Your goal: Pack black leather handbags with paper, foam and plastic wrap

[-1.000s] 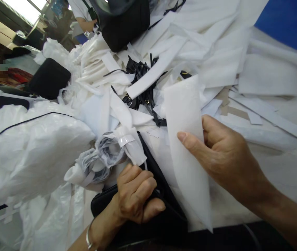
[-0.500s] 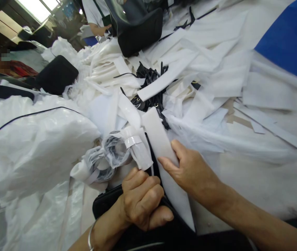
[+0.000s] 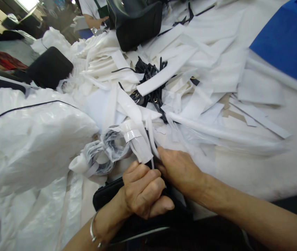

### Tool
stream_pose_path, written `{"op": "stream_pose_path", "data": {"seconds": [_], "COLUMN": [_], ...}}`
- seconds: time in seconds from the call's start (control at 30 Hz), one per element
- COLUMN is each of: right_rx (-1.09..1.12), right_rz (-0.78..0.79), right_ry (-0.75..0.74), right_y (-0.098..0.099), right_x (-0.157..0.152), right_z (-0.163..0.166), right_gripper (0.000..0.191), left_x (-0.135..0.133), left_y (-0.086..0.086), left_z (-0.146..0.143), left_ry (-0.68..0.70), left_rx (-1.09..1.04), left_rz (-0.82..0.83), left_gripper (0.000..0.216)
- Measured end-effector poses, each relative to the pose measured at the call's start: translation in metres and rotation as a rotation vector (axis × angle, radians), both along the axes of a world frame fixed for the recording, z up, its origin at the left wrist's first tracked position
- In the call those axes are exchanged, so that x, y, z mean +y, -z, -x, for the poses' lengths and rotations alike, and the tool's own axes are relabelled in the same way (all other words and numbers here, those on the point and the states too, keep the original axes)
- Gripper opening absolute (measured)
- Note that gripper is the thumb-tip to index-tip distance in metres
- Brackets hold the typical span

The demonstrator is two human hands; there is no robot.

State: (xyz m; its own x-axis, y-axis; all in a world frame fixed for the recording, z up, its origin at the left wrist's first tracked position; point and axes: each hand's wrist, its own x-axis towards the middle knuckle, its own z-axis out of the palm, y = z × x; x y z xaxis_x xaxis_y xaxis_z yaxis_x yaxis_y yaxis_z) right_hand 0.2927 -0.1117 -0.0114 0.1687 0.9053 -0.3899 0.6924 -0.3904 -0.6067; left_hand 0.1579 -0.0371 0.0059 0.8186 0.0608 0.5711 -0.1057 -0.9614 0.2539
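My left hand (image 3: pixel 143 191) is closed in a fist around the top edge of a black bag (image 3: pixel 106 195) at the near edge of the table. A wrapped strap bundle (image 3: pixel 111 150) in clear plastic and white foam sticks out to the left of the fist. My right hand (image 3: pixel 178 169) is closed right beside the left, its fingers pushed down at the bag's opening with a strip of white foam sheet (image 3: pixel 150 136) running under them. Most of that sheet is hidden by the hands and the bag.
A heap of white foam strips (image 3: pixel 190 66) and tangled black straps (image 3: pixel 148 76) covers the middle of the table. A big white plastic bag (image 3: pixel 30 136) bulges at the left. Black bags (image 3: pixel 135 24) stand at the back, a blue sheet (image 3: pixel 289 42) at right. Another person's arm (image 3: pixel 93 21) shows at the far end.
My right hand carried the white foam sheet leftward and down to the black bag; the sheet, wide and plain before, is now almost hidden. The left fist stayed put.
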Motion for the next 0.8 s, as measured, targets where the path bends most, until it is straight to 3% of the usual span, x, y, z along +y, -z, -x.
{"op": "stream_pose_path", "data": {"seconds": [0.17,0.23,0.33,0.43,0.5,0.63,0.73,0.8], "right_rx": [0.443,0.618,0.630,0.568,0.671,0.948,0.742,0.596], "right_rz": [-0.033,0.110,0.408,0.540,0.568,0.394,0.152,0.059], "right_ry": [-0.130,-0.189,-0.241,-0.318,-0.284,-0.008,0.205,0.192], "right_y": [-0.001,-0.003,-0.010,-0.014,-0.015,-0.017,-0.019,-0.017], "right_x": [-0.006,-0.008,0.003,0.014,0.012,-0.010,-0.019,-0.016], "right_z": [-0.017,-0.027,-0.033,-0.033,-0.035,-0.043,-0.043,-0.040], "right_gripper": [0.012,0.011,0.031,0.038,0.033,0.014,0.023,0.020], "left_x": [-0.002,-0.004,-0.005,-0.004,-0.003,-0.003,-0.004,-0.004], "left_y": [0.002,0.003,0.004,0.007,0.010,0.016,0.019,0.020], "left_z": [0.001,0.001,0.000,-0.002,-0.004,-0.006,-0.006,-0.007], "left_ry": [-0.001,0.007,0.039,0.061,0.054,0.029,0.026,0.020], "left_rx": [0.023,0.054,0.067,0.100,0.157,0.235,0.245,0.247], "left_rz": [-0.004,-0.008,-0.005,-0.009,-0.016,-0.014,-0.016,-0.010], "left_gripper": [0.039,0.041,0.043,0.045,0.048,0.050,0.045,0.042]}}
